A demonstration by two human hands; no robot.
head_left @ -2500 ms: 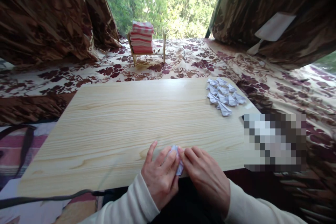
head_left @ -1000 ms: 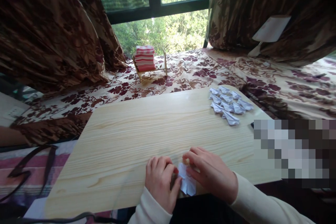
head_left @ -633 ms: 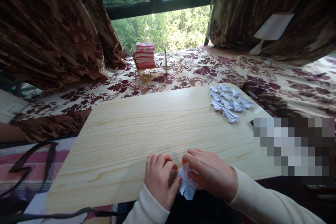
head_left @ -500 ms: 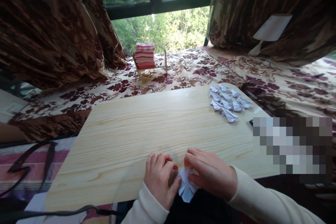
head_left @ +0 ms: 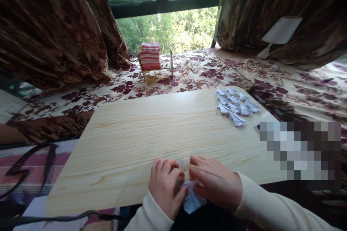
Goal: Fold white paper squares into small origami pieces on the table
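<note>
Both my hands meet at the near edge of a pale wooden board (head_left: 151, 133). My left hand (head_left: 165, 186) and my right hand (head_left: 215, 182) are curled, fingertips pinching a small folded piece of white paper (head_left: 192, 199) that hangs just past the board's front edge. Most of the paper is hidden under my fingers. At the far right corner of the board lies a pile of several folded white paper pieces (head_left: 236, 106).
A small wooden rack with a stack of pink and white papers (head_left: 150, 56) stands on the floral cloth by the window. Brown patterned curtains hang left and right. A dark cable (head_left: 54, 219) runs along the board's front left. A blurred patch (head_left: 299, 151) covers the right.
The view has tilted up since the earliest frame. The paper has slid from the board top toward and over its front edge, both hands staying pinched on it.
</note>
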